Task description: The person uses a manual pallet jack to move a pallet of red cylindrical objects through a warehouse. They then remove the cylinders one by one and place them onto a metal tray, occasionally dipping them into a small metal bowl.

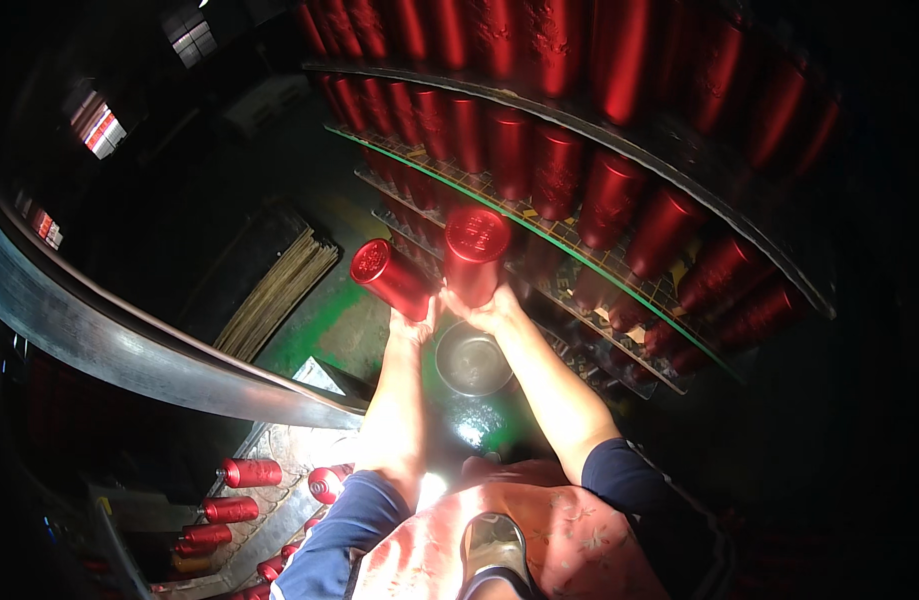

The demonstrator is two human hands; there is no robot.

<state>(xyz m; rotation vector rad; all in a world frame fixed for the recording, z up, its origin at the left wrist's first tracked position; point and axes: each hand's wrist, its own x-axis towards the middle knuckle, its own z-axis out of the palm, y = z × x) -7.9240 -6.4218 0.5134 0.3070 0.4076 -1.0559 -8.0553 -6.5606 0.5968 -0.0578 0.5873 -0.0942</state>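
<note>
Both my arms reach forward, each hand wrapped round one red metal bottle. My left hand grips the lower end of a red bottle that leans to the left. A second red bottle, more upright, is in my right hand. Round embossed ends of both bottles face up, while my fingers cover their lower ends. My two hands are close together, nearly touching. Just beyond the right-hand bottle stands a rack shelf with a green edge, carrying rows of similar red bottles.
Further shelf boards hold more red bottles above and below. Under my forearms is a round grey metal pan. A curved metal rim sweeps past on the left. Red bottles lie on a conveyor at lower left. Stacked flat sheets stand behind.
</note>
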